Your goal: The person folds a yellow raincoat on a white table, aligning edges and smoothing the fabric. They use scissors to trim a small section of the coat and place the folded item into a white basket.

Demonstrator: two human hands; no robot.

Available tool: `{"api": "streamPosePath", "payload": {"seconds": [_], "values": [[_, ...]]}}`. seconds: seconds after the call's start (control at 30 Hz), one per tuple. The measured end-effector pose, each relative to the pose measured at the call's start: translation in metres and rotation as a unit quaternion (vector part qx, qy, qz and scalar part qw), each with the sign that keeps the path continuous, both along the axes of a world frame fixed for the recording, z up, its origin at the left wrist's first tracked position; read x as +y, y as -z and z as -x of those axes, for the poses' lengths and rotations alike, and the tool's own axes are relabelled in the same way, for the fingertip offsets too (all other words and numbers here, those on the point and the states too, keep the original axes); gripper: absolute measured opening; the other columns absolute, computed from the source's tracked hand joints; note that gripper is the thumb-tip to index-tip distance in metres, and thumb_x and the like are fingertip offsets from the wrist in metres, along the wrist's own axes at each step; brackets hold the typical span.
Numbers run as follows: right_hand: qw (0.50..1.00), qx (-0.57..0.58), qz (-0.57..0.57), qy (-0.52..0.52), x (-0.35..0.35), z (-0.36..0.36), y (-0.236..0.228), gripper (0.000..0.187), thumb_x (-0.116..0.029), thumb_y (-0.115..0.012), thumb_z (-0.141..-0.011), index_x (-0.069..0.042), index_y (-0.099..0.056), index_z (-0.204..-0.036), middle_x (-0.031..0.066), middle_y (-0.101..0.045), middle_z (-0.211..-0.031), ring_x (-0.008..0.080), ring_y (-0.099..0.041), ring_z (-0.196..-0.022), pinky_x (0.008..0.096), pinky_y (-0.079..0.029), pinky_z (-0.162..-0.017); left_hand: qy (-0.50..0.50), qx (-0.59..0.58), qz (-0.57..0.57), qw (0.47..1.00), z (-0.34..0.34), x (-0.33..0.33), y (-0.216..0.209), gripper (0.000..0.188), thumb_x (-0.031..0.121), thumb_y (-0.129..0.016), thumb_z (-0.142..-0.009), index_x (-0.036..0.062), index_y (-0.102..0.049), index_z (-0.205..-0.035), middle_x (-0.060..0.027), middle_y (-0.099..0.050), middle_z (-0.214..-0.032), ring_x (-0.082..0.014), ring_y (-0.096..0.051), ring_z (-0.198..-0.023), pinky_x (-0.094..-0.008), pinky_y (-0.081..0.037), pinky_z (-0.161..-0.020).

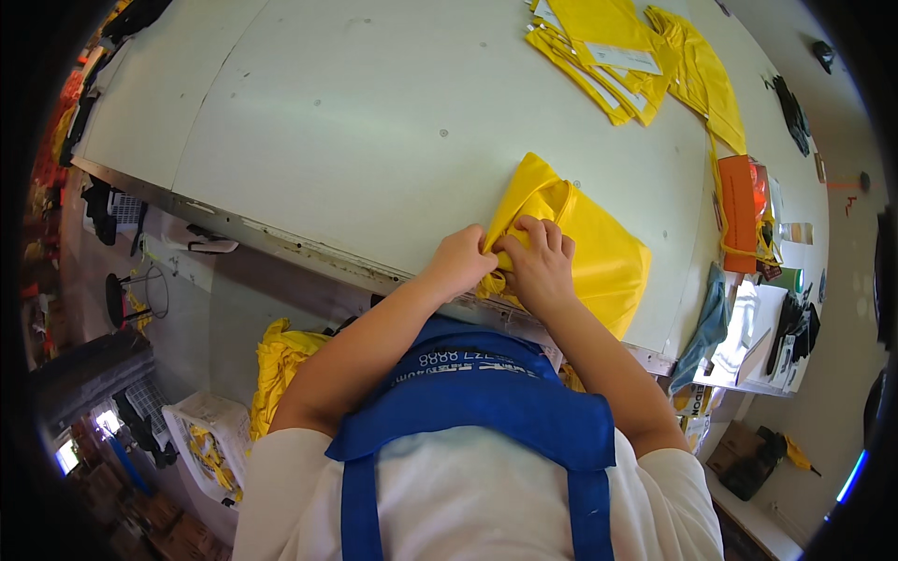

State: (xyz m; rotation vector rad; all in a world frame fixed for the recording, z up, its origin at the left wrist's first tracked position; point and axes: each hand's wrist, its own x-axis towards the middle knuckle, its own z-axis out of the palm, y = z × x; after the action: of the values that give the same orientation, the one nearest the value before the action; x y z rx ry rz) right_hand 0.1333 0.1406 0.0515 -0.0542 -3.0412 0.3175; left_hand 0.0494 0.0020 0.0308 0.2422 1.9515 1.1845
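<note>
A folded piece of glossy yellow sheeting point(603, 266) lies on the white table near its front edge. Pinched at its left edge are the fingers of my left hand point(465, 262). Beside it, my right hand point(541, 266) has its fingers curled into the gathered yellow folds, close to the left fingertips. The two hands almost meet over the bunched material. What lies inside the folds is hidden, and the exact kind of yellow item cannot be made out.
Yellow folded packs with white labels point(622, 58) are stacked at the table's far right. An orange box point(739, 210) stands on the right, near a blue-grey cloth point(706, 323). Below the table edge, yellow material point(281, 365) is heaped by a white basket point(208, 439).
</note>
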Motion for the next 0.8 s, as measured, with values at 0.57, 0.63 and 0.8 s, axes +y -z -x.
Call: {"api": "streamPosePath", "payload": {"seconds": [0.57, 0.63, 0.8], "values": [[0.974, 0.017, 0.213, -0.071, 0.020, -0.002, 0.007, 0.060, -0.016, -0.068, -0.076, -0.006, -0.048, -0.131, 0.0164, -0.053, -0.123, 0.0362, -0.046, -0.115, 0.0418, -0.038, -0.099, 0.097, 0.356, 0.101, 0.924, -0.012, -0.008, -0.004, 0.021, 0.013, -0.056, -0.079, 0.0029, -0.046, -0.095, -0.0194, -0.062, -0.076, -0.0403, -0.060, -0.067, -0.0466, -0.049, -0.060], [0.985, 0.022, 0.169, -0.003, 0.006, 0.000, 0.005, 0.064, -0.024, -0.071, -0.076, -0.004, -0.046, -0.132, 0.0193, -0.046, -0.133, 0.0359, -0.042, -0.124, 0.0413, -0.036, -0.102, 0.080, 0.388, 0.088, 0.914, -0.005, -0.003, 0.005, 0.015, 0.013, -0.056, -0.080, 0.0033, -0.048, -0.089, -0.0178, -0.061, -0.074, -0.0394, -0.060, -0.065, -0.0463, -0.049, -0.058], [0.997, -0.065, 0.053, -0.007, 0.001, -0.002, 0.014, 0.062, -0.031, -0.064, -0.079, -0.002, -0.047, -0.132, 0.0208, -0.033, -0.145, 0.0355, -0.027, -0.137, 0.0463, -0.021, -0.111, 0.082, 0.363, -0.002, 0.928, -0.012, 0.007, -0.002, 0.010, 0.012, -0.054, -0.081, 0.0029, -0.049, -0.083, -0.0180, -0.061, -0.071, -0.0380, -0.060, -0.063, -0.0477, -0.048, -0.057]]}}
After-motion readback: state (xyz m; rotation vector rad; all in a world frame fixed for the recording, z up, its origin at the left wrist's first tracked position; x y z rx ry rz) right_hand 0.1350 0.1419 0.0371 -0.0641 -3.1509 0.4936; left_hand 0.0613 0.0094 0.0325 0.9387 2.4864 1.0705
